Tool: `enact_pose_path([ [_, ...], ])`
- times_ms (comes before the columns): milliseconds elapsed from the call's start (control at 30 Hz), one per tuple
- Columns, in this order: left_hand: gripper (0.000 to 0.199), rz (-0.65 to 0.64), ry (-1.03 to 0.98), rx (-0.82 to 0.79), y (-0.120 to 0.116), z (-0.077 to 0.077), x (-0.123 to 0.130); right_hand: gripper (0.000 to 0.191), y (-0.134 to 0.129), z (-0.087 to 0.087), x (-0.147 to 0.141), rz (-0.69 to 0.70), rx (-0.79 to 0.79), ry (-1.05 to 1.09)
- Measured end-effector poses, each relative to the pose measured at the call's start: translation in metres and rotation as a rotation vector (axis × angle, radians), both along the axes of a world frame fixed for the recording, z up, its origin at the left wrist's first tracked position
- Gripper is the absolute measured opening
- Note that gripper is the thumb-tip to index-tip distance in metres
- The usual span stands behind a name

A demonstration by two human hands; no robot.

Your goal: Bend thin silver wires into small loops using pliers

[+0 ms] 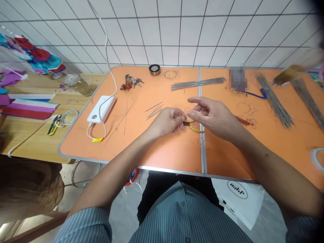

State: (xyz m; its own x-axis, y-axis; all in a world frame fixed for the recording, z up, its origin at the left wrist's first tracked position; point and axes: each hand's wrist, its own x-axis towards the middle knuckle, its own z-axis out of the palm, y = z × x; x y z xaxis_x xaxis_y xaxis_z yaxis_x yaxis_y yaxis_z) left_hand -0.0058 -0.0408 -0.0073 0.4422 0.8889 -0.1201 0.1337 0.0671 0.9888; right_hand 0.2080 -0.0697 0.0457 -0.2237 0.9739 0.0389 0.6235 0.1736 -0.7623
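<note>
My left hand (pixel 170 120) is closed, thumb and forefinger pinching a thin wire (pixel 186 109) that curves up toward the right with a pinkish tint. Just right of it, my right hand (pixel 214 116) hovers with its forefinger stretched out and apart from the thumb; its other fingers curl in and are partly hidden. Under and between both hands lie pliers (pixel 196 129) with yellow handles and dark jaws, resting on the orange table (pixel 162 152). Several short cut wires (pixel 154 110) lie left of my left hand.
Bundles of straight wire (pixel 198 83) lie at the back and right (pixel 275 101). A white power bank (pixel 101 108) with a cable, keys (pixel 131 82), a tape roll (pixel 154 70), a wire ring (pixel 170 74) and a red-handled tool (pixel 243 120) are around. A jar (pixel 78 84) stands left.
</note>
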Motion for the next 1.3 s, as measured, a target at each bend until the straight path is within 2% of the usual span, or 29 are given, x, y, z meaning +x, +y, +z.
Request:
enact_pose_path([
  [67, 0.014, 0.013, 0.027, 0.009, 0.010, 0.001, 0.004, 0.039, 0.006, -0.005, -0.003, -0.036, 0.009, 0.060],
  [133, 0.008, 0.078, -0.009, 0.007, 0.019, 0.000, 0.006, 0.034, 0.012, -0.012, 0.002, -0.085, 0.007, 0.117],
  [333, 0.028, 0.284, -0.294, 0.021, 0.034, -0.014, 0.008, 0.046, 0.025, -0.038, 0.017, -0.168, -0.075, 0.411],
  [567, 0.038, 0.439, -0.488, 0.025, 0.035, -0.020, 0.010, 0.040, 0.024, -0.053, 0.011, -0.150, -0.162, 0.514],
  [667, 0.047, 0.430, -0.526, -0.039, 0.032, -0.022, 0.011, 0.037, 0.024, -0.054, 0.008, -0.190, -0.152, 0.555],
  [867, 0.044, 0.288, -0.365, -0.070, 0.019, -0.026, 0.019, 0.043, 0.026, -0.060, 0.006, -0.253, -0.087, 0.588],
  [1067, 0.036, 0.374, -0.353, -0.036, 0.017, -0.030, 0.024, 0.051, 0.020, -0.068, -0.001, -0.205, -0.134, 0.558],
  [1167, 0.030, 0.399, -0.330, 0.033, 0.019, -0.033, 0.023, 0.050, 0.019, -0.069, -0.003, -0.153, -0.176, 0.491],
  [1233, 0.026, 0.394, -0.289, 0.088, 0.019, -0.035, 0.023, 0.046, 0.021, -0.069, -0.002, -0.139, -0.131, 0.456],
  [1300, 0.023, 0.366, -0.239, 0.105, 0.018, -0.038, 0.024, 0.040, 0.024, -0.068, 0.001, -0.158, -0.021, 0.453],
])
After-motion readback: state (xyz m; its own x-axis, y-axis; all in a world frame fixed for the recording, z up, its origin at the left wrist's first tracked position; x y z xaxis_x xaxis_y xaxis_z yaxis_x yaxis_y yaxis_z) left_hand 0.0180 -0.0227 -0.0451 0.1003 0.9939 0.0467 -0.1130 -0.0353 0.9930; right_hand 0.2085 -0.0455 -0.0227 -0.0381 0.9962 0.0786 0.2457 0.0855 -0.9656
